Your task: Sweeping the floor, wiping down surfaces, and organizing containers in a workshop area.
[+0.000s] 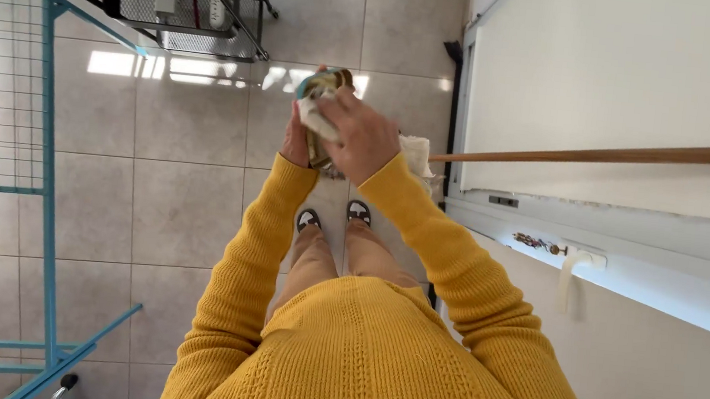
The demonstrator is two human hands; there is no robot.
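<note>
Above the tiled floor (185,166), both hands — left (297,137), right (361,135) — close around a small brass-coloured object (321,114), the right pressing a white cloth (317,120) on it.

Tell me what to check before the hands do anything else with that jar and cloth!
1. Left hand grips the jar: ok, fingers wrap its side.
2. Right hand has the cloth: ok, white cloth pressed against the jar.
3. Jar lid closed: cannot tell, hands cover most of it.
4. Floor under the shoes: ok, bare tiles around them.
5. Wooden pole away from the elbows: ok, it leans off to the right side.
6. Blue rack out of the way: ok, it stands apart on the left.
</note>
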